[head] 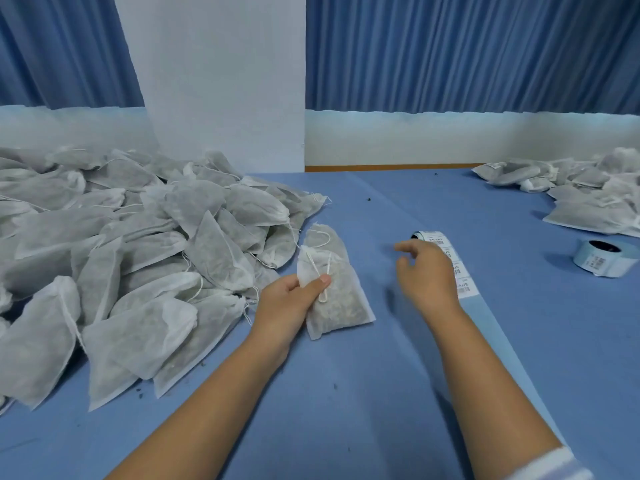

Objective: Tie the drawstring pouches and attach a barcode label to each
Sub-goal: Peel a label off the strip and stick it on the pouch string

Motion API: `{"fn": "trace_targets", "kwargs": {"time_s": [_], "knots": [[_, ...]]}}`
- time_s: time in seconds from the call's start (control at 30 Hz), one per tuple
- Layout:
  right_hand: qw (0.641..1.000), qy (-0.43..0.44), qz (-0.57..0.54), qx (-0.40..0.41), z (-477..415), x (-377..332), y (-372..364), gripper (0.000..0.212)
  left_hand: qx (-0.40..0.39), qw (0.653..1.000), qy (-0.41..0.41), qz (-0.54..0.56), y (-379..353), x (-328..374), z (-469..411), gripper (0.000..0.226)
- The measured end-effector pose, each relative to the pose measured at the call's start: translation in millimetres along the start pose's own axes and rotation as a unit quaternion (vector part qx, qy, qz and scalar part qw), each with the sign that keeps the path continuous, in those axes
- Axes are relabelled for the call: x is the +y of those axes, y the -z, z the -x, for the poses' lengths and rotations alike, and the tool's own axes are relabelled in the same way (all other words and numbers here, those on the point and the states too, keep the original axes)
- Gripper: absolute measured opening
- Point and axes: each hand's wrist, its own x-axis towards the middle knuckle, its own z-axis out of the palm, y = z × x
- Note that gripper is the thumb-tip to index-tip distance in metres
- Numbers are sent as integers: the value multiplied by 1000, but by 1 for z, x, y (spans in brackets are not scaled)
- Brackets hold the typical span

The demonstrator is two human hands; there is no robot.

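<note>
Both bare forearms are reaching out from the bottom edge across the blue tablecloth (pixel 363 393), and a pale striped sleeve (pixel 550 462) is showing at the lower right corner. The left hand (pixel 289 301) is gripping the tied pouch (pixel 337 304) by its gathered neck, with the thumb pressing down on the white drawstring (pixel 320 275) and the fingers curling under the fabric. The pouch's filled lower end is resting on the cloth. Just behind it, 1 more pouch (pixel 325 237) is lying flat, touching the edge of the big heap of pouches (pixel 121 254) that is covering the left side of the table.

The right hand (pixel 427 271) is hovering, blurred, over the strip of barcode labels (pixel 462 284), its fingers hanging loose and apart and pinching nothing. Whether it is touching the strip is not clear. The strip is trailing from a roll (pixel 426 234) lying just beyond the fingertips. A 2nd roll of labels (pixel 604 258) is sitting well to the right, near a smaller heap of pouches (pixel 588 195) at the far right edge. Blue curtains (pixel 467 50) and a white pillar (pixel 214 81) are standing behind the table.
</note>
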Motion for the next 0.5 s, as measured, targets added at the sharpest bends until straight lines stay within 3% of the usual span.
{"fn": "trace_targets", "kwargs": {"time_s": [0.1, 0.27, 0.5], "knots": [[991, -76, 5, 110, -23, 11, 7, 41, -2, 1000, -22, -15, -12, -2, 1, 32], [983, -170, 25, 65, -51, 33, 7, 46, -4, 1000, -24, -17, -12, -5, -2, 26], [984, -140, -72, 84, -50, 50, -14, 28, -11, 999, -36, -28, -12, -8, -3, 28]]}}
